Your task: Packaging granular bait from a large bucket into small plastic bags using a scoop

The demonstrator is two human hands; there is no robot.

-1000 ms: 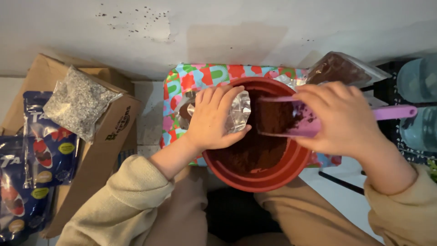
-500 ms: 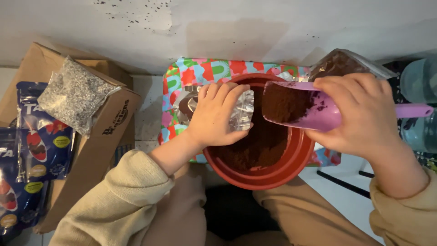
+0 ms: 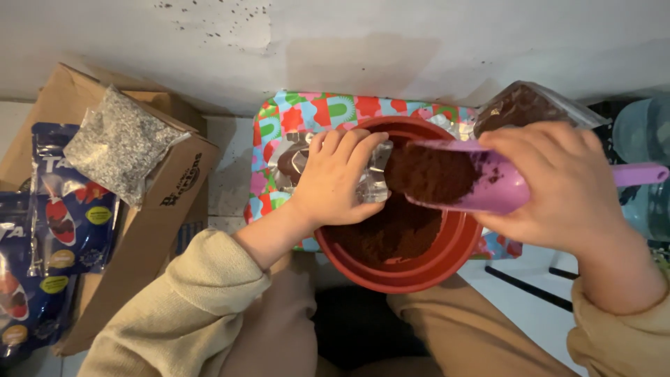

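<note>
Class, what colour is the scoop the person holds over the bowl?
Purple: the scoop, heaped with brown soil, shows best in the head view, held in the right hand.

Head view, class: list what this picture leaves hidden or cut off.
- Foil pouch: mostly covered by the left hand.
- Purple scoop: its handle is wrapped by the right hand.
- Red bowl: its bottom is buried under brown powder.
- Blue packets: cut by the left edge.

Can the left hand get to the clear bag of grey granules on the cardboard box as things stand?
Probably yes. The left hand is holding a foil pouch at the red bowl; nothing blocks the granule bag.
</note>
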